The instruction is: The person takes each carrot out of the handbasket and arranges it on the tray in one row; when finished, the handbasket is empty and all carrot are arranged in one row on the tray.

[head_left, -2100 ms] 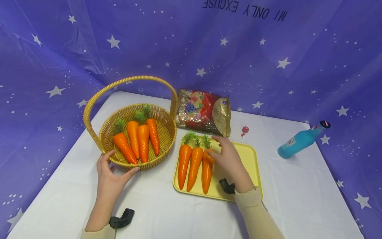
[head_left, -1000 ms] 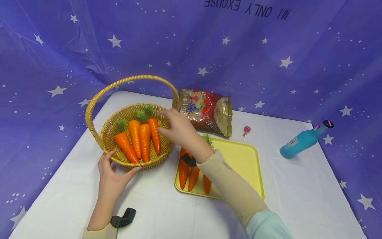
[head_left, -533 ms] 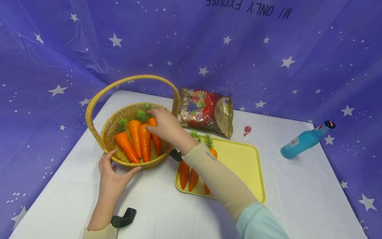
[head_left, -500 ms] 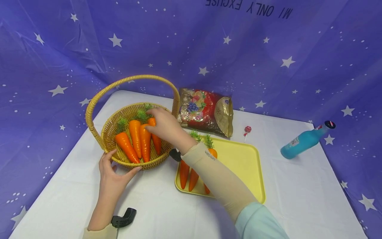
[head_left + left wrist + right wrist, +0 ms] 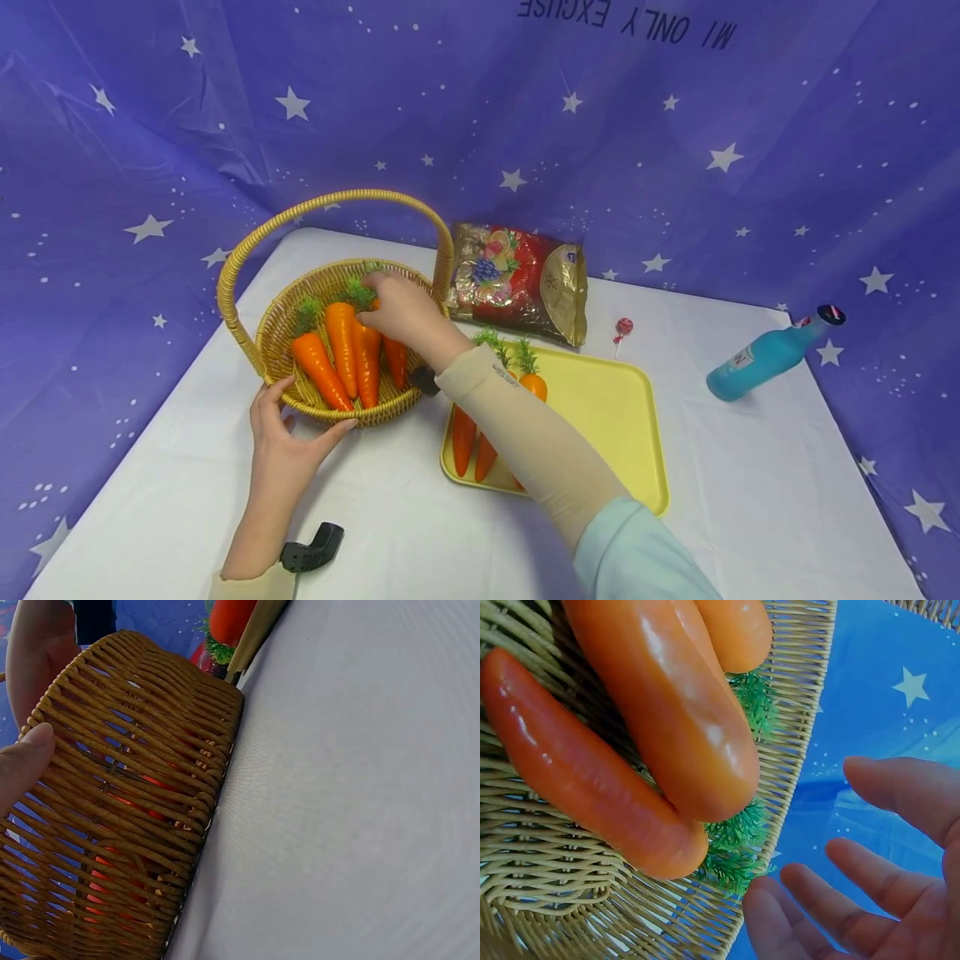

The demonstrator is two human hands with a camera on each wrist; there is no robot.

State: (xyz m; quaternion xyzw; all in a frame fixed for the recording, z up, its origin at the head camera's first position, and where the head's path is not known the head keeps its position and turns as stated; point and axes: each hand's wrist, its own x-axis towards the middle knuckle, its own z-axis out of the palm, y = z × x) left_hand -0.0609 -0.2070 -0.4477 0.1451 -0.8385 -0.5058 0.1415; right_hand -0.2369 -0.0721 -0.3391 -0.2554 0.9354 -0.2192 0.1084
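At the left of the head view stands a wicker basket (image 5: 273,350) with a tall handle, holding several orange carrots (image 5: 318,367) with green tops. My left hand (image 5: 281,446) grips its near rim; in the left wrist view the thumb (image 5: 34,754) lies against the woven side. My right hand (image 5: 408,312) is over the basket's right side, above the upper ends of the right-hand carrots. The right wrist view shows its fingers (image 5: 855,911) spread and holding nothing, close to the leafy tops (image 5: 739,866). My hand partly hides these carrots in the head view.
Right of the basket lies a yellow tray (image 5: 600,417) with three carrots (image 5: 463,442), partly covered by my right forearm. Behind it is a red and gold bag (image 5: 517,279). A lollipop (image 5: 623,327) and a blue bottle (image 5: 772,354) are farther right. A starry purple cloth hangs behind.
My right hand has gone from the carrots on the tray leftward to the basket, then a little farther in over its carrots. The left hand has stayed on the rim.
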